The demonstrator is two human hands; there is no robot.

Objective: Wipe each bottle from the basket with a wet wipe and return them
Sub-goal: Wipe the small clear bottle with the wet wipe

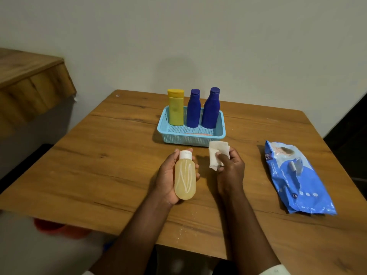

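From the head view, the left hand (168, 175) cradles a small translucent plastic bottle of pale amber liquid (185, 178), its fingers curled round the body; the bottle lies tilted, white screw cap (185, 155) pointing away, held above the bench just in front of the basket. White squiggled lines mark its smooth, rounded front. The right hand (230, 167) pinches a folded white wet wipe (217, 154), soft and creased, close beside the bottle but apart from it. Behind them sits a light blue perforated plastic basket (190, 138), rectangular, holding three upright bottles: a flat yellow one (176, 108), and two rounded dark blue ones (193, 109) (211, 108). To the right lies a crinkled blue foil pack of wipes (297, 175). The bench (99, 165) is wood-grained brown laminate, set against a plain pale wall (198, 36).
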